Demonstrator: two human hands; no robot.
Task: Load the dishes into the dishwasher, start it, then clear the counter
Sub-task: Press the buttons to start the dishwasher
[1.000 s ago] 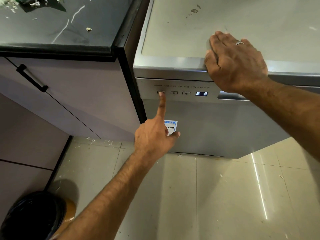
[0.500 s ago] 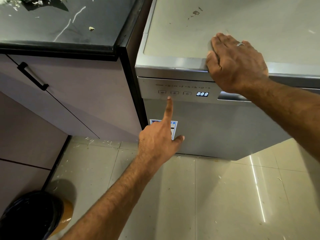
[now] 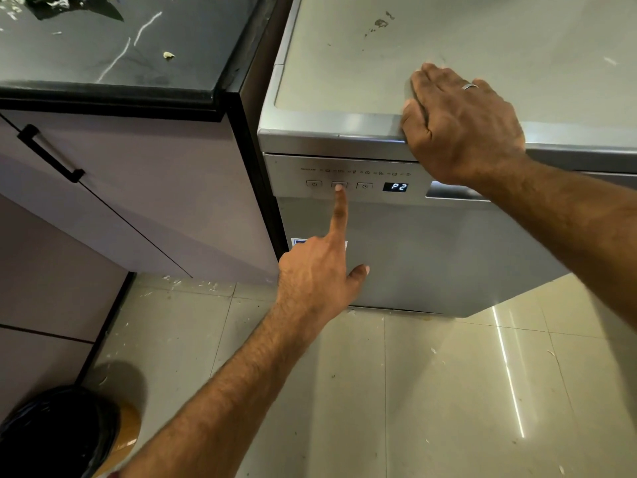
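Programme choice is under way: middle button (image 3: 339, 184) is pressed by left hand (image 3: 315, 270), forefinger out, others curled; right hand (image 3: 462, 127), at two o'clock, lies flat on dishwasher (image 3: 344, 81); start is judged next.

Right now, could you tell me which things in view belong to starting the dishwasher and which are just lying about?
In use:
dishwasher, door closed
middle button, under the left hand index fingertip
display reading P2
right hand resting on the dishwasher's top edge

Lying about:
scraps on the counter
bin on the floor
cabinet handle

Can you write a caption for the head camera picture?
Left hand presses middle button on closed silver dishwasher.
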